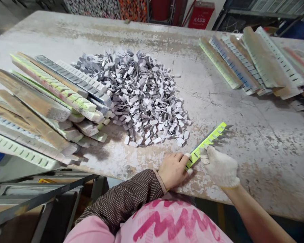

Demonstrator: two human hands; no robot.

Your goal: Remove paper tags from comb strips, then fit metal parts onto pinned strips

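Observation:
A bright yellow-green slotted strip [197,152] lies at a slant near the table's front edge. Several small flat grey-white pieces stand in the slots at its far end. My left hand [172,168], bare but for white covers on fingertips, grips the strip's near end. On my right hand [221,167] is a white knitted glove; its fingers are pinched together at the strip's right side, on what looks like a small grey-white piece. The fingertips partly hide that piece. Beyond my hands spreads a large heap of similar flat pieces [144,98].
Slotted strips in several colours are stacked on the left [53,91], some overhanging the front edge. More slotted strips [263,64] lie at the back right. The worn table [273,141] has peeling paint. A metal rack [48,195] stands below at left; a red box [201,15] is behind.

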